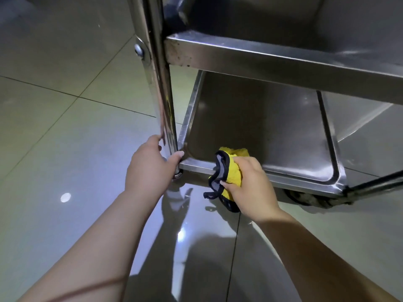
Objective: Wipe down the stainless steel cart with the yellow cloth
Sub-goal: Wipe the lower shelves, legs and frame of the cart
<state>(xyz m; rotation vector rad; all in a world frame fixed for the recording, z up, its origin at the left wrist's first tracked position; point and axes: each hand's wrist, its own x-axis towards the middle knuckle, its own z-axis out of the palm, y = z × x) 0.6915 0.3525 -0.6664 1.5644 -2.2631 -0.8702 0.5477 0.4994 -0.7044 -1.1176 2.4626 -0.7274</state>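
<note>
Stainless steel fills the view: the cart point(283, 62) stands on glossy floor tiles point(54, 127), its upright corner post point(162, 94) rising at the near left corner of the bottom shelf point(250, 127). My left hand point(150, 164) is wrapped round the foot of that post, thumb on the shelf side and fingers curled behind it. My right hand point(250, 184) grips the yellow cloth point(231, 168), bunched up, with its dark-bound edge and grey backing showing toward the post; a loose end hangs below the shelf's front rim. The cloth is pressed over the front edge of the bottom shelf, just right of the near left corner, part of it lying inside the tray. The middle shelf point(283, 64) juts out above and shades the back of the tray. A castor wheel point(309, 199) shows under the near right corner, where a thin rail point(375, 182) runs off to the right.
</note>
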